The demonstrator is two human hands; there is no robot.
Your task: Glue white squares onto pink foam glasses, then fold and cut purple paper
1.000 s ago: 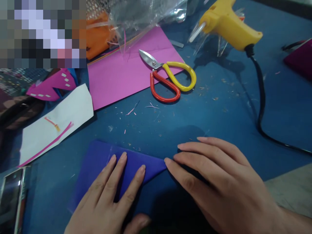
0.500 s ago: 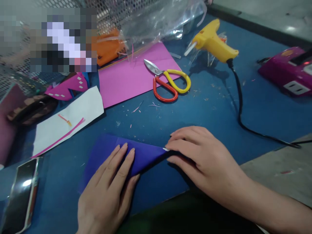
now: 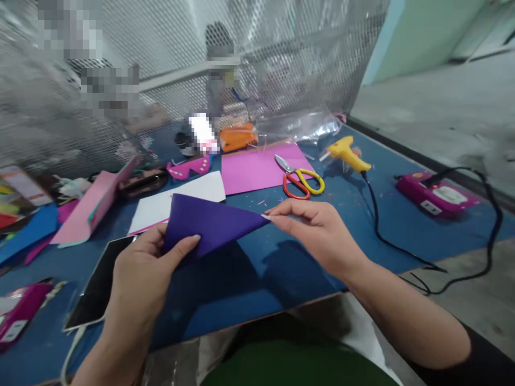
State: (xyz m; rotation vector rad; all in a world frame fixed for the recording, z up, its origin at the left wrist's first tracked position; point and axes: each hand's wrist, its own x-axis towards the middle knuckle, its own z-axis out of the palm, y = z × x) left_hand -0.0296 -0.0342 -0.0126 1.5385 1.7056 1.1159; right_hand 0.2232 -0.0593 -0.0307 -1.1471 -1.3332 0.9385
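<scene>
A dark purple folded sheet (image 3: 213, 222), wide at the left and narrowing to a point at the right, is held above the table. My left hand (image 3: 140, 268) grips its wide end, thumb on the near face and fingers behind. At the narrow tip, my right hand (image 3: 322, 236) pinches the sheet between thumb and fingers. A small whitish bit shows at that tip. Beyond the sheet lie a white sheet (image 3: 197, 187), a pink sheet (image 3: 249, 171) and scissors (image 3: 295, 177) with one red and one yellow handle.
A yellow glue gun (image 3: 348, 153) stands at the back right, its black cord trailing toward a magenta power strip (image 3: 434, 195). A phone (image 3: 96, 284) lies at the left. Pink mask-like eyewear (image 3: 189, 167) and an orange item (image 3: 238, 137) sit near the mesh wall (image 3: 273, 69).
The purple sheet has been lifted off the table. My left hand went from lying flat on it to gripping its wide end. The view has tilted up.
</scene>
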